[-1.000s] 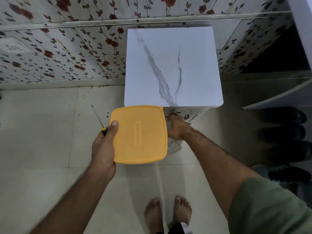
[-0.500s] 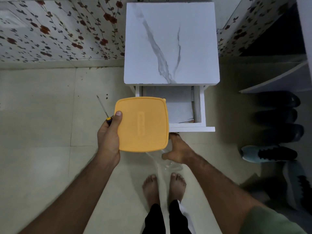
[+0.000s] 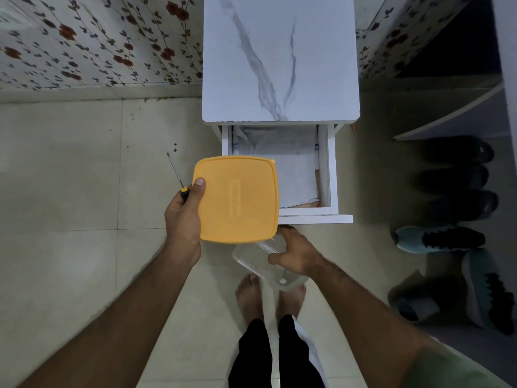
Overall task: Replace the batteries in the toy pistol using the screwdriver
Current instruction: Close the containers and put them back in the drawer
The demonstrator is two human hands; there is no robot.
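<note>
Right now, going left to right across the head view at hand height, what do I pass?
screwdriver → left hand → orange lid → right hand → light blue shoe

Drawer went from closed to pulled out of the white cabinet; paper lining showed inside. Right hand came off the drawer front, dropped lower and nearer the body, with the clear container held in view above the feet. Drawer travel slowed over the last half second.
</note>
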